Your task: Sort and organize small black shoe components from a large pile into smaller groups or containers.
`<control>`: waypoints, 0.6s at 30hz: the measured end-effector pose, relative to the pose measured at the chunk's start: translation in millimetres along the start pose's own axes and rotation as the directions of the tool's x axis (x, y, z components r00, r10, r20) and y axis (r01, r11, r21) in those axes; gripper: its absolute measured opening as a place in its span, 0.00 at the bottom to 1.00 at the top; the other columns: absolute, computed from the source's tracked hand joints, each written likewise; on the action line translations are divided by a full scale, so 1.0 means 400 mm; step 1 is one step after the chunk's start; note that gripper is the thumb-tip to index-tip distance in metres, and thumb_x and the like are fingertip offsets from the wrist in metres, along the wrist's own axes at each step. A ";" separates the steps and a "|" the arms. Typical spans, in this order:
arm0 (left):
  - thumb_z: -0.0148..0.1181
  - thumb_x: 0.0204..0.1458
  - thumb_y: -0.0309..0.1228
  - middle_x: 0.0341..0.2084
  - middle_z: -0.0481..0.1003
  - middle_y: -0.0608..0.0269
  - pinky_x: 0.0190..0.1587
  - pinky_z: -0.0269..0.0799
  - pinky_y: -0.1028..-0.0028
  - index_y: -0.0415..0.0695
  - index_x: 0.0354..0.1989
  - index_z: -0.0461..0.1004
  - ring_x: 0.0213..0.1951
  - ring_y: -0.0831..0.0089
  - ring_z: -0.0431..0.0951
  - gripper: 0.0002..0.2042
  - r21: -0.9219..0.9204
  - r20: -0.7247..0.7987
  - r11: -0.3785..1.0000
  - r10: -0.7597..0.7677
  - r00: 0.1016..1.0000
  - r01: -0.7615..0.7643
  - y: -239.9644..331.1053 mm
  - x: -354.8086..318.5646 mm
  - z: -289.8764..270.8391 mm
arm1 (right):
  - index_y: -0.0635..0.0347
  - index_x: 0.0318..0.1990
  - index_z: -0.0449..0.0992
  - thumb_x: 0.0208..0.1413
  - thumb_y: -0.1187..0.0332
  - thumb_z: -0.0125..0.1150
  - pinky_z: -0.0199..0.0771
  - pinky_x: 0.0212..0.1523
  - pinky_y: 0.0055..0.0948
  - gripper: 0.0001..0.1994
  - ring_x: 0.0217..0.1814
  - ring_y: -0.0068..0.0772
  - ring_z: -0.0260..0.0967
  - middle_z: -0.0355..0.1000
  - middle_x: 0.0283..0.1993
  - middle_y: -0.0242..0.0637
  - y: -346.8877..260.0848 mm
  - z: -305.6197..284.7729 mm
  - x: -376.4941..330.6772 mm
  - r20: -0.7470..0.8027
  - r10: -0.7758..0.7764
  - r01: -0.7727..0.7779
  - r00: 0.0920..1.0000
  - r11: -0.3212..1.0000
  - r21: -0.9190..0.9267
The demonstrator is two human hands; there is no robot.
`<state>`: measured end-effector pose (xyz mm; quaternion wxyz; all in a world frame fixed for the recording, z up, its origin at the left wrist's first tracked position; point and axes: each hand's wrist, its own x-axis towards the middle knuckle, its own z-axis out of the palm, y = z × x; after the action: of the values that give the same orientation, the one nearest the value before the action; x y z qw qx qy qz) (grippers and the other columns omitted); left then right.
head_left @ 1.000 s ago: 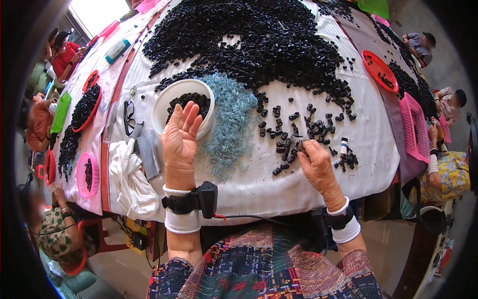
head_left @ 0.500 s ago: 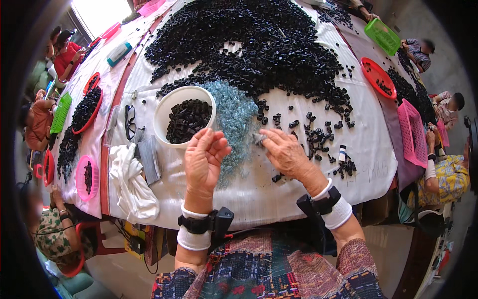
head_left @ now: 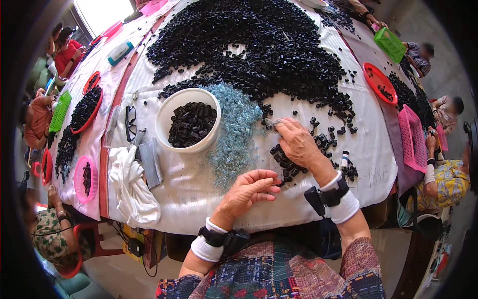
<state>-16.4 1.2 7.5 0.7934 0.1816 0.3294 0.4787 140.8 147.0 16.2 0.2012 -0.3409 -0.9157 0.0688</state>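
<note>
My right hand (head_left: 300, 145) reaches over the small black plastic parts (head_left: 288, 162). Its thumb and fingertips are closed on a small translucent greyish thing (head_left: 271, 124), too blurred to name more exactly. Low in front of me, my left hand (head_left: 249, 195) is held with its fingers loosely bent and apart, nothing visible in it, close to the near end of those black parts. Left of my right hand spreads a heap of small clear bluish pieces (head_left: 234, 134). Beside that heap stands a white bowl (head_left: 163, 119) partly filled with black parts (head_left: 193, 124).
A large pile of black parts (head_left: 249, 55) covers the far table. Eyeglasses (head_left: 130, 122), a white cloth (head_left: 128, 184) and a grey folded piece (head_left: 150, 162) lie left; a small white-and-dark bottle (head_left: 344, 159) stands right. Co-workers, a pink basket (head_left: 412, 137) and red trays (head_left: 379, 82) line the sides.
My left hand has moved from the bowl's rim down and right toward the black parts. My right hand has shifted slightly right and up. More black parts now lie gathered beneath it.
</note>
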 end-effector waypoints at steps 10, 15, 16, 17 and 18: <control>0.53 0.55 0.28 0.39 0.74 0.53 0.41 0.76 0.74 0.37 0.42 0.71 0.40 0.69 0.77 0.09 -0.041 -0.036 0.999 0.032 0.999 -0.034 -0.017 0.001 -0.023 | 0.64 0.37 0.72 0.46 0.75 0.54 0.65 0.47 0.37 0.09 0.46 0.46 0.68 0.72 0.38 0.45 -0.038 -0.056 -0.074 -0.046 -0.004 0.015 0.999 0.972 0.234; 0.55 0.55 0.28 0.36 0.75 0.57 0.39 0.75 0.77 0.38 0.40 0.71 0.37 0.73 0.77 0.08 0.020 -0.087 0.999 0.045 0.995 -0.043 -0.018 -0.001 -0.011 | 0.66 0.35 0.71 0.44 0.80 0.55 0.67 0.41 0.38 0.08 0.39 0.46 0.67 0.70 0.33 0.44 -0.057 -0.060 -0.125 -0.184 0.121 -0.067 0.975 0.960 0.271; 0.55 0.55 0.28 0.36 0.75 0.57 0.39 0.75 0.77 0.38 0.40 0.71 0.37 0.73 0.77 0.08 0.020 -0.086 0.999 0.043 0.995 -0.041 -0.018 0.000 -0.009 | 0.65 0.35 0.71 0.44 0.79 0.55 0.66 0.41 0.38 0.08 0.39 0.45 0.67 0.70 0.32 0.44 -0.069 -0.056 -0.123 -0.214 0.094 -0.037 0.972 0.966 0.257; 0.55 0.55 0.28 0.36 0.75 0.57 0.39 0.76 0.77 0.38 0.40 0.71 0.37 0.73 0.77 0.08 0.031 -0.092 0.998 0.048 0.995 -0.045 -0.017 0.000 -0.007 | 0.63 0.34 0.71 0.44 0.79 0.55 0.65 0.40 0.38 0.08 0.40 0.43 0.66 0.70 0.31 0.42 -0.080 -0.051 -0.118 -0.212 0.051 -0.005 0.976 0.977 0.215; 0.55 0.55 0.28 0.36 0.75 0.57 0.39 0.76 0.77 0.38 0.40 0.71 0.37 0.73 0.77 0.08 0.042 -0.096 0.998 0.054 0.994 -0.051 -0.016 0.000 -0.006 | 0.63 0.34 0.71 0.44 0.79 0.55 0.65 0.40 0.38 0.08 0.40 0.43 0.66 0.70 0.31 0.42 -0.081 -0.044 -0.122 -0.214 0.052 -0.005 0.976 0.977 0.214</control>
<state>-13.8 -1.9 2.1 0.7597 0.1823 0.3722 0.5011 162.1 90.4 25.0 0.3346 -0.3361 -0.8706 0.1311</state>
